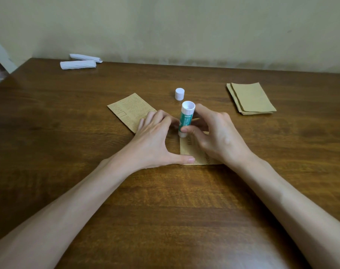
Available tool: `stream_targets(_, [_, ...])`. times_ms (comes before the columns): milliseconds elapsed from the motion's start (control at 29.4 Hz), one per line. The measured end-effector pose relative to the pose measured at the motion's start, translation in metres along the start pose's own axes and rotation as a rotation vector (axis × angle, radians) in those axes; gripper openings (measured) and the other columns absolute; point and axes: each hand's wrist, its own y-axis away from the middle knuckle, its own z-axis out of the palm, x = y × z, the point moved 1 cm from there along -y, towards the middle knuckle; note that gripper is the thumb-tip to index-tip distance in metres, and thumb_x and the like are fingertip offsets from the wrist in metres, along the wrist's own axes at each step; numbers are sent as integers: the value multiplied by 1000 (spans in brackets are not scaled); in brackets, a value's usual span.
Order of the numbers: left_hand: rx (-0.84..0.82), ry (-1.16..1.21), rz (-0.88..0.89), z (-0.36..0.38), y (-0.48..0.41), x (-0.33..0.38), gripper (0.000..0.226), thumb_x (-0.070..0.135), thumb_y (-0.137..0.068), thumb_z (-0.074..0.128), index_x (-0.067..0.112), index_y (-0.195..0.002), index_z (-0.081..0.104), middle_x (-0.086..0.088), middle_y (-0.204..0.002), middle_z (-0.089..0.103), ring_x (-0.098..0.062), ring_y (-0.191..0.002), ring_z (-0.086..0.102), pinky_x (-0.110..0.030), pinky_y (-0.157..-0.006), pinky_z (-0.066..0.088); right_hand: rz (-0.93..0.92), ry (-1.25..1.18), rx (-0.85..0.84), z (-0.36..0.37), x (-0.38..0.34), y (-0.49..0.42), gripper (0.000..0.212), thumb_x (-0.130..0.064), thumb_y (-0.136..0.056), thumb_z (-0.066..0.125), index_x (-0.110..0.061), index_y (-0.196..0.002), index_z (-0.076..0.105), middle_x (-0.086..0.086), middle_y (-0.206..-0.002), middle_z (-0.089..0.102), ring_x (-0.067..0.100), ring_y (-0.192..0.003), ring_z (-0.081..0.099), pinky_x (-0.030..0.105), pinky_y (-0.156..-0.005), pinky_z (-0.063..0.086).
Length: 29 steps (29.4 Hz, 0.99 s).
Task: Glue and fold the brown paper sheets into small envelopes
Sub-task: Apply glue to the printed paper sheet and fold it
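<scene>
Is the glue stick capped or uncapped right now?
Uncapped: its cap stands apart on the table, behind the glue stick, whose open white rim faces up in the right hand.

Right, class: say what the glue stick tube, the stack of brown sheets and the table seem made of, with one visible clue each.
Glue stick tube: probably plastic, smooth white ends, green printed label.
Stack of brown sheets: thin matte paper, kraft-like, flat with crisp edges.
Table: wood or veneer, which is unclear; brown grain under a slight sheen.
</scene>
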Motion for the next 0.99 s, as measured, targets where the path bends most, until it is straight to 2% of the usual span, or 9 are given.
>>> stream_targets(102, [-2,-5,-8,1,0,0,107,88,-59,63,27,-146,45,10,-136,40,-11,-131,31,-31,-112,26,31,-7,9,2,5,-3,19,-26,-97,74,-20,-111,62,-6,-106,77,15,-104,74,44,-90,61])
stream_targets(204, [4,8,-5,1,0,-1,106,88,-60,65,29,-146,45,12,-135,38,-10,-130,30,-31,-112,25,83,-91,27,2,8,-2,20,-25,-97,76,-28,-110,61,-11,-105,76,4,-103,74,33,-89,62])
stream_targets(272, [11,19,6,2,-1,-2,104,86,-61,68,32,-146,44,13,-135,38,-9,-131,29,-31,-113,25,117,-185,96,-1,9,-1,20,-22,-96,77,-24,-110,63,-11,-106,76,0,-101,74,29,-89,62])
stream_targets(374, [17,19,10,3,-2,-3,101,85,-62,71,35,-146,44,14,-137,36,-8,-133,28,-29,-111,23,149,-251,158,-14,9,2,25,-26,-95,78,-16,-115,67,-8,-113,75,4,-102,75,35,-90,63])
stream_targets(511, [65,25,27,2,0,-4,101,85,-61,71,31,-144,48,15,-131,39,-7,-127,31,-27,-106,24,77,-297,-43,-16,-1,17,30,-28,-88,84,-17,-114,71,-7,-105,76,11,-99,76,33,-89,62])
stream_targets(681, [48,64,33,3,1,-2,94,85,-59,68,35,-136,49,16,-129,39,-5,-124,31,-32,-108,29,-8,-189,-191,-16,0,19,21,-13,-97,76,-14,-116,69,-8,-108,78,1,-108,72,28,-98,57])
stream_targets(885, [41,47,33,3,0,-2,97,84,-62,71,31,-140,46,15,-130,39,-7,-127,31,-30,-107,27,-22,-89,-119,-13,-1,16,26,-21,-96,76,-15,-120,68,-9,-111,77,1,-109,71,24,-96,58])
stream_targets(987, [37,37,26,2,0,-2,100,84,-63,71,30,-143,44,14,-132,39,-8,-128,31,-29,-107,27,-5,-78,-70,-8,1,12,25,-22,-96,76,-16,-119,67,-9,-110,77,4,-109,72,32,-96,60])
